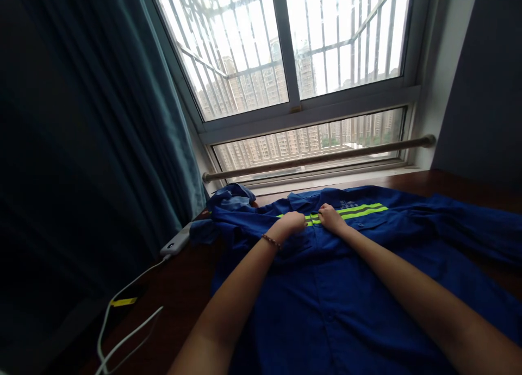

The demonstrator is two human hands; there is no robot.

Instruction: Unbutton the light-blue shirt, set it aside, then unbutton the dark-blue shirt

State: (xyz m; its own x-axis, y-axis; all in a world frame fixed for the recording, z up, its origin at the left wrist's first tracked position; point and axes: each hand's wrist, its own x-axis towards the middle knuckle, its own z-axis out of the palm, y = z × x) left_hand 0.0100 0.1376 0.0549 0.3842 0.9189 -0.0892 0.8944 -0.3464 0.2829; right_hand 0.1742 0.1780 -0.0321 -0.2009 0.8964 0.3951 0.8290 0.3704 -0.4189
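So we've got the blue jacket (310, 293) spread front-up on a dark brown wooden surface (183, 282) below the window (291, 49). Our left hand (292, 222), bracelet (271, 241) on the wrist, is curled closed on the front at the yellow-green stripe (365, 211). Our right hand (329, 217) pinches the fabric just beside it. Finer finger detail's too small to tell. A white corded device (176, 243) sits by the curtain (134, 119).
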